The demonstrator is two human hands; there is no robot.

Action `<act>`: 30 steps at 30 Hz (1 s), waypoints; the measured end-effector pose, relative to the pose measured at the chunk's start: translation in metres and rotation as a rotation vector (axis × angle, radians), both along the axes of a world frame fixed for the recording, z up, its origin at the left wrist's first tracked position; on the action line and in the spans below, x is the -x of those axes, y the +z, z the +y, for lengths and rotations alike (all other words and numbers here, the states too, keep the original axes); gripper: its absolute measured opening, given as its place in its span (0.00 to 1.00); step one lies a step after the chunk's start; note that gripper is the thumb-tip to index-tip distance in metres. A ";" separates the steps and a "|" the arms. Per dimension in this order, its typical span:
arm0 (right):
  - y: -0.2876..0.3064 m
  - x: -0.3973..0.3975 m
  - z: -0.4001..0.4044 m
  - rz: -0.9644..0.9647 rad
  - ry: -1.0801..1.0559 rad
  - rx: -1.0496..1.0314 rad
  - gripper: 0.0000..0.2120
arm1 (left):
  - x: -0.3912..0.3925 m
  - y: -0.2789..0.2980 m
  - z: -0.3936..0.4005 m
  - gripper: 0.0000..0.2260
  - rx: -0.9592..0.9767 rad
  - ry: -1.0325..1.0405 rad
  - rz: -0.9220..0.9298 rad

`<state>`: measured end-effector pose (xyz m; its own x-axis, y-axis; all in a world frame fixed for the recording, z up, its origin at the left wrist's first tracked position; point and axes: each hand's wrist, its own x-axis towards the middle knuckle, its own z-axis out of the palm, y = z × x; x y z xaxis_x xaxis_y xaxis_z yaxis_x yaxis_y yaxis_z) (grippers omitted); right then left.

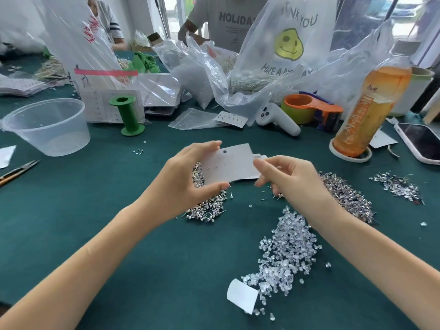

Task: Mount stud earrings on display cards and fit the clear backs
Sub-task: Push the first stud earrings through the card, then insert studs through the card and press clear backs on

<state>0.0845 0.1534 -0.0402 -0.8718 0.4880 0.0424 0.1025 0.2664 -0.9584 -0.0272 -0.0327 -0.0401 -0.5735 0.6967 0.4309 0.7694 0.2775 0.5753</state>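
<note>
Clear backs (285,253) lie nearest at five o'clock; above centre our left hand (183,182) pinches a display card (228,163) seemingly holding two studs, while our right hand (285,177) pinches its edge, backs unfitted.

A table (119,234) covered in dark green cloth carries everything. Near its middle lies a heap of stud earrings (209,206), with a second, longer heap (345,196) at three o'clock from it and a smaller one (397,186) further the same way. A spill of clear backs (285,248) runs toward five o'clock, ending at a curled slip of white paper (241,295). At ten o'clock stands a clear plastic tub (47,126), with a green spool (126,115) just beside it. Scissors (16,171) lie at nine o'clock. At two o'clock are a bottle of orange drink (366,108), a tape dispenser (314,110) and a phone (421,141). Plastic bags (238,86) crowd twelve o'clock.
</note>
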 end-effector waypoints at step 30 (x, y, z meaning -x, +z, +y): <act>0.004 -0.002 -0.016 0.122 0.074 -0.708 0.05 | -0.013 -0.022 -0.001 0.38 0.111 0.005 0.029</act>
<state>0.0867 0.1375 -0.0363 -0.8704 0.2473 0.4257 -0.0367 0.8297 -0.5571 -0.0141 -0.0340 -0.0617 -0.5650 0.7385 0.3680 0.7841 0.3418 0.5180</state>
